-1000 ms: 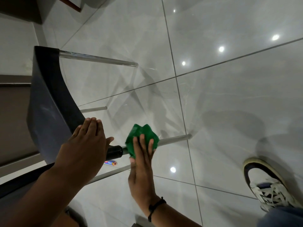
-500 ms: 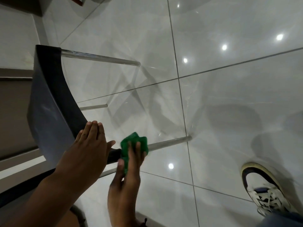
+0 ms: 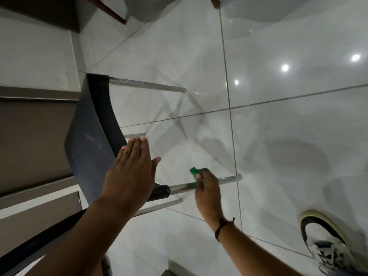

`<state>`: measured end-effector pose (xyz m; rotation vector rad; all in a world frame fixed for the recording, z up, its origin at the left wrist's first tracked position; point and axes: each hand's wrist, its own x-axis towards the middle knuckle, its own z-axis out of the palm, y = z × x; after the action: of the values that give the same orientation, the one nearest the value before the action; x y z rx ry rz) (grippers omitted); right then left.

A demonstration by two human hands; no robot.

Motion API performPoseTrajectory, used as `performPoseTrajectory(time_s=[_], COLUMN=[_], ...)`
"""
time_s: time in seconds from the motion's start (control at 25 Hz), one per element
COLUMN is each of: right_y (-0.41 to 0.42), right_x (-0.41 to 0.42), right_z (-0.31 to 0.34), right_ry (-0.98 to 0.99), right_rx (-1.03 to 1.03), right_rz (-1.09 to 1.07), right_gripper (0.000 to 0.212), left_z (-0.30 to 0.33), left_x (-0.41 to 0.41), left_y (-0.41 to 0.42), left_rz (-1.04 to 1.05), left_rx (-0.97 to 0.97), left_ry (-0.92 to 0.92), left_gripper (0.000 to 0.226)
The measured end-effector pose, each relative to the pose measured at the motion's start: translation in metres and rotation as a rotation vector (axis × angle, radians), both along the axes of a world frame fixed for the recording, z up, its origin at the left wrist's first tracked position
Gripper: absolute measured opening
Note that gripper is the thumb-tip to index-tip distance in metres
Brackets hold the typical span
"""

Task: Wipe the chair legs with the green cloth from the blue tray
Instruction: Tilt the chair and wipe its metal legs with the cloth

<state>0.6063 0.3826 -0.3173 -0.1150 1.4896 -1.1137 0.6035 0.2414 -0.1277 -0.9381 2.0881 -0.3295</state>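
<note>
A black chair [image 3: 89, 148] lies tipped on its side on the glossy tiled floor, its metal legs pointing right. My right hand [image 3: 208, 188] is wrapped around the near upper leg [image 3: 229, 179], holding the green cloth [image 3: 194, 172] against it close to the leg's tip. Only a small green corner shows past my fingers. My left hand [image 3: 129, 174] rests flat with fingers together on the seat's edge, above the leg's black socket [image 3: 161, 191]. Another leg [image 3: 147, 84] sticks out at the top, a short one [image 3: 135, 134] shows by my fingertips, and a lower one [image 3: 159, 206] lies beneath.
My shoe [image 3: 322, 246] stands on the tiles at the lower right. A brown cabinet front [image 3: 29, 140] runs along the left behind the chair. Wooden furniture legs [image 3: 111, 10] show at the top edge. The blue tray is not in view.
My right hand has slid the green cloth along the leg from near the black socket outward toward the tip. The view has pulled back; my left hand stays on the seat.
</note>
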Motion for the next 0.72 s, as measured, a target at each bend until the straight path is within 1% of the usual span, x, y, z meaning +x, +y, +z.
performPoseTrajectory(time_s=[0.04,0.08,0.12,0.2,0.24,0.28,0.36,0.4,0.48,0.56,0.64,0.72], right_y=[0.000,-0.001,-0.005,-0.021,-0.033,-0.047,-0.086,-0.106,-0.153,-0.202,-0.253,-0.300], right_x=[0.002,0.000,-0.009,-0.047,-0.074,-0.099,-0.137,-0.149,-0.165,-0.166,-0.152,-0.130], right_z=[0.032,0.062,0.090,0.130,0.143,0.152,0.159,0.158,0.150,0.138,0.121,0.102], right_ry=[-0.052,-0.148,-0.307,-0.644,-0.710,-0.705,-0.639,-0.596,-0.442,-0.260,-0.101,-0.016], right_rx=[-0.065,-0.103,-0.114,-0.070,-0.039,-0.023,-0.049,-0.082,-0.124,-0.145,-0.233,-0.308], right_rz=[-0.021,-0.046,-0.096,-0.268,-0.352,-0.397,-0.408,-0.393,-0.311,-0.222,-0.168,-0.103], right_gripper=[0.030,0.032,0.034,0.035,0.034,0.031,0.029,0.031,0.035,0.035,0.036,0.043], left_z=[0.004,0.009,0.019,0.045,0.056,0.065,0.071,0.070,0.059,0.046,0.031,0.016], left_x=[-0.010,-0.019,-0.029,-0.048,-0.057,-0.062,-0.067,-0.066,-0.061,-0.051,-0.043,-0.032], left_y=[-0.002,-0.006,-0.014,-0.037,-0.049,-0.062,-0.092,-0.107,-0.144,-0.191,-0.243,-0.286], left_rz=[0.016,0.032,0.049,0.104,0.137,0.170,0.218,0.230,0.253,0.302,0.338,0.378], left_rx=[-0.012,-0.024,-0.031,-0.051,-0.060,-0.062,-0.055,-0.047,-0.042,-0.029,-0.052,-0.072], left_ry=[0.058,0.111,0.151,0.223,0.251,0.270,0.300,0.306,0.317,0.329,0.358,0.374], left_gripper=[0.075,0.071,0.069,0.068,0.069,0.069,0.069,0.068,0.066,0.065,0.066,0.066])
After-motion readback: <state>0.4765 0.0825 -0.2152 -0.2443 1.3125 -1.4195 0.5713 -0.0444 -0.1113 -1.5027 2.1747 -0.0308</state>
